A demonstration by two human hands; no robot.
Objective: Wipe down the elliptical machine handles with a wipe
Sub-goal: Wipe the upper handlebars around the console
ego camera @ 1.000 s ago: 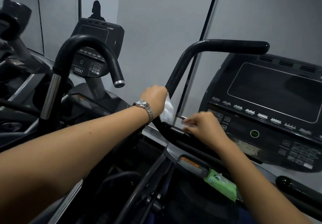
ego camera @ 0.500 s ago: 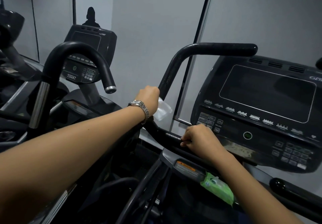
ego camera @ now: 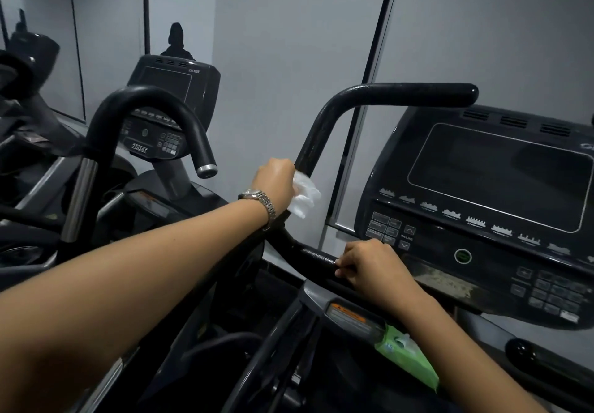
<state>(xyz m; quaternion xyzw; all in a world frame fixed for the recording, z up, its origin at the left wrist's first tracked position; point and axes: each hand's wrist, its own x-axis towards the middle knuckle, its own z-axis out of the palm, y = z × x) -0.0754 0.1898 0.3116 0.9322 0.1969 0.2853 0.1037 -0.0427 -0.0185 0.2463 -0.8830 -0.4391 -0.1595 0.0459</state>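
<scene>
Head view: the left hand [ego camera: 275, 181] is wrapped round the sloping part of the black handle [ego camera: 389, 95], fingers curled tight. The white wipe [ego camera: 305, 196] is pressed between palm and bar, and crumpled folds of it stick out on the right side of the fist. A metal watch [ego camera: 261, 201] sits on that wrist.

Above the fist the handle climbs, bends and runs level to a rounded end over the console [ego camera: 488, 187]. Below the fist it curves down and to the right, passing under the console's left edge. The right hand [ego camera: 376, 268] holds this lower run, fingers curled over the top of the bar (fingertips show at its left end), apart from the left hand.

The console's screen is dark, and a green-ringed button [ego camera: 463, 256] lies just right of the right hand. A green pack [ego camera: 409, 359] lies on the frame beside the right forearm, with something white at its opening. To the left stands a second machine [ego camera: 170, 91] marked 750AT, with a hooked bar of its own. A grey wall [ego camera: 273, 59] is behind.
</scene>
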